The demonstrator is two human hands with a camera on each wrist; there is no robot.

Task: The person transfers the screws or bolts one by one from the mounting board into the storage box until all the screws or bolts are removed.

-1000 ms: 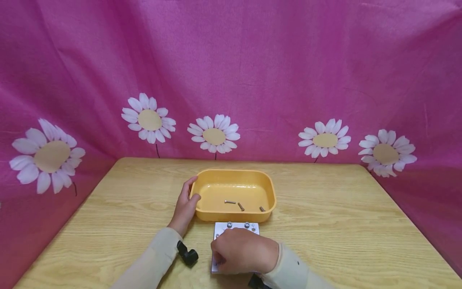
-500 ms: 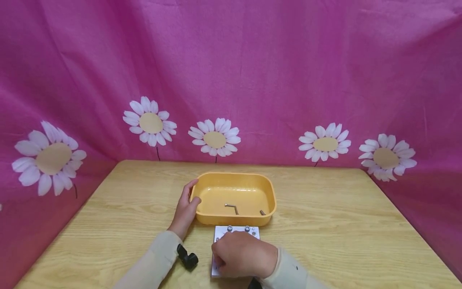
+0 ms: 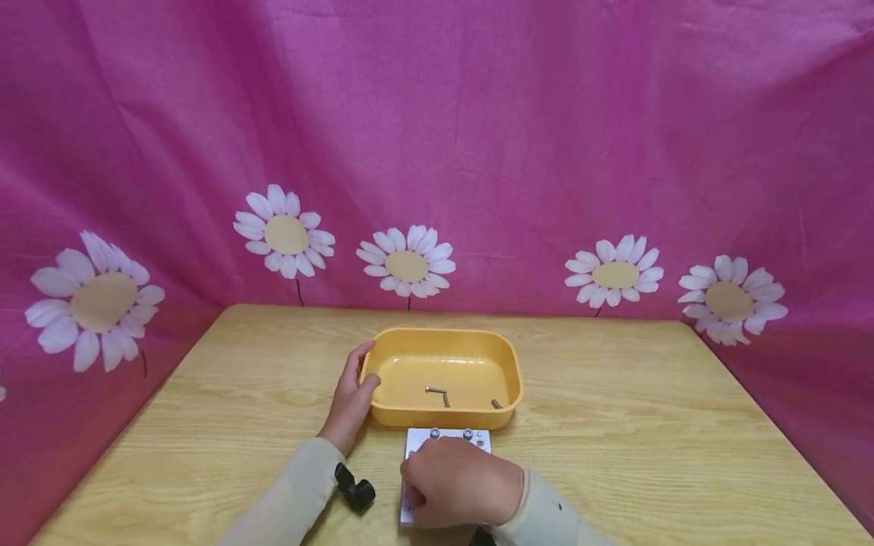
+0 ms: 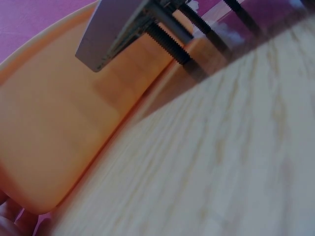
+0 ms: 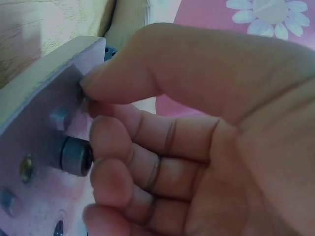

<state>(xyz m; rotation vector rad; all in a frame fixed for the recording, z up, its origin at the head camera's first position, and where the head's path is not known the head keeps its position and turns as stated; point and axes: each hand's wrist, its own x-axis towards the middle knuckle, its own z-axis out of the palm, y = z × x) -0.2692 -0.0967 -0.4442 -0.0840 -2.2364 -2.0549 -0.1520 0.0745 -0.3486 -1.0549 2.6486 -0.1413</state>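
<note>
The left hand (image 3: 350, 406) grips a yellow tray (image 3: 437, 418) at the tray's nine o'clock end, its thumb laid over the rim and its fingers along the outer wall, so it is closed only about the thickness of that side. The right hand (image 3: 463, 483) is over a metal plate (image 5: 37, 128), which sits at six o'clock from the tray, close by it. Its thumb and forefinger are brought together, nearly closed, on a small dark fastener (image 5: 84, 90) at the plate's face; most of that piece is hidden by the thumb. The other fingers are bent, their tips beside a capped bolt (image 5: 75, 156) that stands out of the plate; whether they touch it I cannot tell.

Two bolt heads stand along the plate's far edge, at about eleven and one o'clock of it. From the left wrist, the plate is raised above the bench (image 3: 649, 425), with a threaded shank (image 4: 169, 44) and others pointing down beneath it.

Inside the tray lie loose screws (image 3: 435, 390): two near six o'clock, set end to end at an angle, and at least one at four o'clock by the near wall. At twelve o'clock, beyond the bench, hangs a magenta curtain (image 3: 512, 152) with white daisies.
</note>
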